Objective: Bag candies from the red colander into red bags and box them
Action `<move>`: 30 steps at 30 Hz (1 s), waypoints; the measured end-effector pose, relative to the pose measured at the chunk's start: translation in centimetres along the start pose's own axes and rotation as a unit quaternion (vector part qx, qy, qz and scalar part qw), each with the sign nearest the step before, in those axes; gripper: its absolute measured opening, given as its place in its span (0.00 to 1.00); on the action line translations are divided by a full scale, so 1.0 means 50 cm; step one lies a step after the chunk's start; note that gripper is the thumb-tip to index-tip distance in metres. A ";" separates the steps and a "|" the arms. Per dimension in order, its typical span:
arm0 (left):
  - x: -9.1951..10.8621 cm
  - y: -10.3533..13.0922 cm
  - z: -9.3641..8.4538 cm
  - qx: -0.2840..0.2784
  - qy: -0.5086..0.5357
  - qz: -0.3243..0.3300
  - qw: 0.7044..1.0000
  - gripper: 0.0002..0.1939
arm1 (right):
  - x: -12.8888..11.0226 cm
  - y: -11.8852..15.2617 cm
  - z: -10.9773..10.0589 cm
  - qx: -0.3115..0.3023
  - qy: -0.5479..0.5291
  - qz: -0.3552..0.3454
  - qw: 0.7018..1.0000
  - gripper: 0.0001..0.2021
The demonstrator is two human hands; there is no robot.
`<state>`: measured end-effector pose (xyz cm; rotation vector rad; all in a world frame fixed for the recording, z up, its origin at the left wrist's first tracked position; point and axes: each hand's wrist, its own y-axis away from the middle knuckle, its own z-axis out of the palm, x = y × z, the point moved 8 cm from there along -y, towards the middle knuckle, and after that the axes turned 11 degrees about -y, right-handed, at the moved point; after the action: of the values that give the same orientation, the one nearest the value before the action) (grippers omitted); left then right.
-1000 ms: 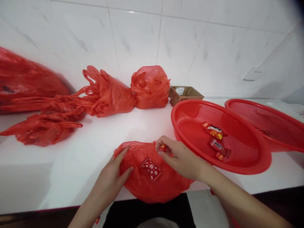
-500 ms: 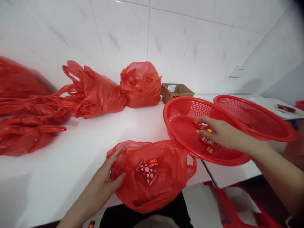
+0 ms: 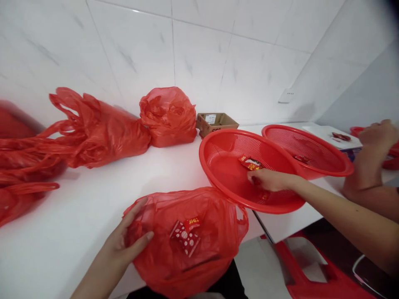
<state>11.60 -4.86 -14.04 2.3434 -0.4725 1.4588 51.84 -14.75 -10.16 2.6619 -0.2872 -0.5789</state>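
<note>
So the left hand is pinching the rim of the red plastic bag at about 9 o'clock, thumb and fingers clamped on the film to hold the mouth open. The right hand is down inside the nearer red basket over at 3 o'clock from the bag, fingers curled over the small packets there; can't tell if it's got one pinched or is just touching them. One red snack packet lies loose at 11 o'clock from that hand. My take: keep the bag mouth wide and flat on the white counter, and grab one packet cleanly so nothing slides through the mesh side. Writing-wise, the dotted sachet and the yellow-lettered packet in the bag aren't legible, same for the cardboard box label.
</note>
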 end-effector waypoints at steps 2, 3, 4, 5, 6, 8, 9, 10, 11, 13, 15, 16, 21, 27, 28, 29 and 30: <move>0.001 -0.001 -0.006 0.018 0.032 -0.017 0.999 0.36 | -0.004 0.005 -0.021 0.019 0.005 0.011 1.000 0.10; 0.000 -0.002 -0.010 0.031 0.045 -0.022 0.998 0.37 | -0.003 0.007 -0.025 0.018 0.021 0.029 0.999 0.09; 0.000 -0.003 -0.016 0.050 0.058 -0.027 0.997 0.38 | -0.001 0.009 -0.023 0.007 0.040 0.051 0.998 0.07; -0.002 -0.004 -0.021 0.070 0.068 -0.031 0.995 0.38 | 0.002 0.010 -0.014 -0.014 0.058 0.074 0.995 0.05; -0.003 -0.004 -0.026 0.089 0.079 -0.033 0.992 0.38 | 0.002 0.010 -0.001 -0.039 0.070 0.095 0.992 0.04; -0.003 -0.002 -0.031 0.120 0.090 -0.034 0.988 0.38 | -0.003 0.010 0.029 -0.080 0.080 0.120 0.986 0.06; -0.003 0.000 -0.032 0.129 0.092 -0.034 0.987 0.38 | -0.007 0.009 0.044 -0.093 0.082 0.126 0.984 0.07; -0.002 0.002 -0.032 0.136 0.094 -0.033 0.986 0.38 | -0.012 0.008 0.056 -0.101 0.081 0.128 0.983 0.08; -0.001 0.005 -0.032 0.141 0.096 -0.031 0.985 0.38 | -0.016 0.006 0.064 -0.104 0.077 0.125 0.984 0.09; -0.001 0.011 -0.033 0.151 0.097 -0.029 0.983 0.38 | -0.024 0.002 0.067 -0.096 0.061 0.102 0.988 0.10; -0.001 0.015 -0.037 0.157 0.091 -0.023 0.983 0.38 | -0.029 -0.002 0.045 -0.064 0.041 0.072 0.994 0.12; -0.002 0.016 -0.038 0.156 0.084 -0.018 0.984 0.38 | -0.032 -0.001 0.027 -0.043 0.034 0.059 0.997 0.12; -0.010 0.015 -0.030 0.115 0.061 0.007 0.991 0.38 | -0.125 0.037 -0.065 0.059 -0.140 0.005 0.988 0.07; 0.000 0.014 -0.024 0.096 0.050 0.015 0.994 0.38 | -0.425 0.087 -0.004 0.047 -0.257 -0.202 0.944 0.09; 0.003 0.016 -0.024 0.093 0.045 0.017 0.995 0.38 | -0.458 0.082 0.016 0.048 -0.242 -0.228 0.942 0.08; 0.007 0.018 -0.024 0.090 0.036 0.021 0.995 0.38 | -0.480 0.073 0.035 0.051 -0.228 -0.245 0.941 0.08; 0.011 0.020 -0.026 0.089 0.025 0.027 0.995 0.38 | -0.491 0.061 0.050 0.056 -0.219 -0.253 0.941 0.06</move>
<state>10.36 -5.24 -12.89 2.4397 -0.4107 1.6433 28.48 -11.52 -2.28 2.6865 0.2699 -1.3553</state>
